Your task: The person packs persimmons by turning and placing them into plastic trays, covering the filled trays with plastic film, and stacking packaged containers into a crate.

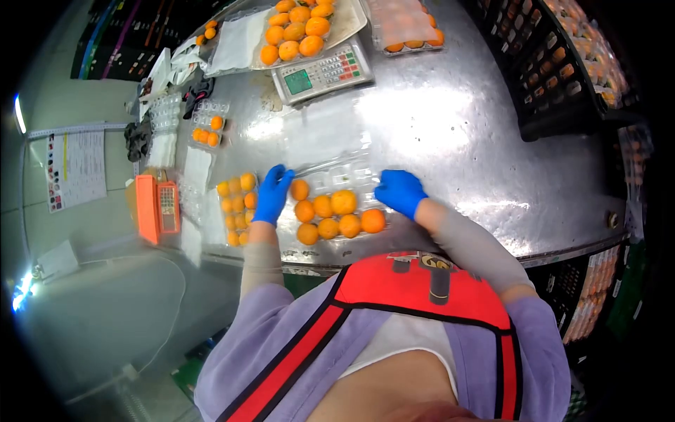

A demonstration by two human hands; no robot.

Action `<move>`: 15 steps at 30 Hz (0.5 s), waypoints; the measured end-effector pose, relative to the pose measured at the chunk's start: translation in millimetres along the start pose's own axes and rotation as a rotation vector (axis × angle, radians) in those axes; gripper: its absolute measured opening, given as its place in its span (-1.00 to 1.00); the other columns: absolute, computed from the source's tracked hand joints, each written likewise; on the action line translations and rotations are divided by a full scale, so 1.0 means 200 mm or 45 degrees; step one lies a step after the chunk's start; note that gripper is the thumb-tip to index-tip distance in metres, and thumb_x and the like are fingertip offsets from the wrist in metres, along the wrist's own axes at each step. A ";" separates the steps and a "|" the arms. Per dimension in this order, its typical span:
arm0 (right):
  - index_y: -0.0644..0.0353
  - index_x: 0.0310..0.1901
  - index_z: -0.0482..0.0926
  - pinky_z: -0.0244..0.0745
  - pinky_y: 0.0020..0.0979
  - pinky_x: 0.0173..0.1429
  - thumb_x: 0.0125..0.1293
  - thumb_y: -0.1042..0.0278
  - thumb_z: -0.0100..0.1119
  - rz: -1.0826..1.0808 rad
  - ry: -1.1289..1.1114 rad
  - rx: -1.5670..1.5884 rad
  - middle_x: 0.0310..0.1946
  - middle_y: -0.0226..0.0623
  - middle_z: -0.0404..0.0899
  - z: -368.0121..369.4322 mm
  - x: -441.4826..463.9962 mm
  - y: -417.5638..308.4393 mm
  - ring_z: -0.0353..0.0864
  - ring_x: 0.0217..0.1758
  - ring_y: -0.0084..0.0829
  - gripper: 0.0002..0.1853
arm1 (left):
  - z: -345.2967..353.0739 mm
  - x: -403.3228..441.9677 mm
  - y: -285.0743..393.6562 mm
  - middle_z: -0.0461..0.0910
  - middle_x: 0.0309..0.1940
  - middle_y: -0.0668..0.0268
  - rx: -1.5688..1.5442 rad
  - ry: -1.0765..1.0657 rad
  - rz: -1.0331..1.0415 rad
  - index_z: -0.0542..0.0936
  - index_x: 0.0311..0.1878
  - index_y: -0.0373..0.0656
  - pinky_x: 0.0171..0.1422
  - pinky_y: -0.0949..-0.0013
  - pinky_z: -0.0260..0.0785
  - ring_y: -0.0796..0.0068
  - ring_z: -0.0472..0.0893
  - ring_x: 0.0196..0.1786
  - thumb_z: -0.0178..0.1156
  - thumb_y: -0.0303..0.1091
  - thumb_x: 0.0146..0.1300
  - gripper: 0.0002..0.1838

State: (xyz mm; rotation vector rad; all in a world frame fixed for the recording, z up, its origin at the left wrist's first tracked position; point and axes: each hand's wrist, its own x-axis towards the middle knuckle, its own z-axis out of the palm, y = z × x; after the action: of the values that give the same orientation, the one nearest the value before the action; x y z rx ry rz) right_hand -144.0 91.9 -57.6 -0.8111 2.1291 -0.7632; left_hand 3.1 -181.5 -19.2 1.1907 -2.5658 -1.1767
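Note:
A clear plastic clamshell tray (341, 176) lies in front of me, its clear lid (327, 133) folded back flat on the far side. Oranges (344, 202) fill the near rows and one far left cell; other far cells show bare. My left hand (273, 195), in a blue glove, is closed with its fingertips at the tray's far left corner. At the right edge, my right hand (402, 193), also blue-gloved, has its fingers curled in against the plastic. Just left of my left hand sits another tray of oranges (238, 204).
A scale (323, 74) at the back bears a tray of oranges (292, 32). Beside it lies a covered tray (406, 24). A black crate (562, 77) stands at the right. Leftward are a small orange scale (156, 207) and a tray with several oranges (208, 130).

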 end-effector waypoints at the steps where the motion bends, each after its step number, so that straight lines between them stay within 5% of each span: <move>1: 0.13 -0.28 0.59 0.46 -0.13 -0.07 0.06 0.09 0.06 0.017 0.057 0.053 -0.28 -0.04 0.59 -0.04 -0.05 0.08 0.56 -0.18 0.00 -0.69 | 0.05 -0.02 0.06 0.52 0.04 0.17 -0.111 -0.127 0.007 0.42 0.16 -0.31 0.20 0.37 0.31 0.39 0.49 0.08 0.21 -0.20 0.23 -0.49; 5: 0.09 -0.43 0.56 0.46 -0.21 -0.22 0.04 0.15 0.16 0.109 0.340 0.141 -0.46 -0.11 0.57 -0.21 -0.27 0.40 0.56 -0.36 -0.09 -0.80 | 0.35 -0.02 0.15 0.54 0.00 0.19 -0.288 -0.404 0.175 0.43 0.18 -0.23 0.06 0.39 0.38 0.43 0.53 -0.04 0.22 -0.21 0.22 -0.50; 10: 0.17 -0.45 0.53 0.43 -0.41 -0.27 0.11 0.38 0.18 0.266 0.584 0.436 -0.49 -0.27 0.54 -0.44 -0.51 0.66 0.48 -0.44 -0.41 -0.92 | 0.68 -0.01 0.43 0.49 0.08 0.20 -0.442 -0.581 0.336 0.39 0.23 -0.22 0.12 0.38 0.35 0.43 0.49 0.04 0.17 -0.27 0.26 -0.51; 15: 0.21 -0.36 0.53 0.45 -0.39 -0.28 0.14 0.32 0.16 0.456 0.743 0.489 -0.46 -0.27 0.55 -0.54 -0.59 0.84 0.52 -0.43 -0.41 -0.86 | 0.88 0.01 0.63 0.46 0.12 0.25 -0.652 -0.761 0.309 0.36 0.25 -0.18 0.10 0.42 0.35 0.46 0.47 0.10 0.13 -0.31 0.29 -0.52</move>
State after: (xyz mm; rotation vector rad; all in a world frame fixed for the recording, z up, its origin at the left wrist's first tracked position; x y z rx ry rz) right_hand -216.1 312.3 -67.7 0.0143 2.4080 -1.2646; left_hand -140.3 -23.6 -58.1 0.4459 -2.3889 -2.1915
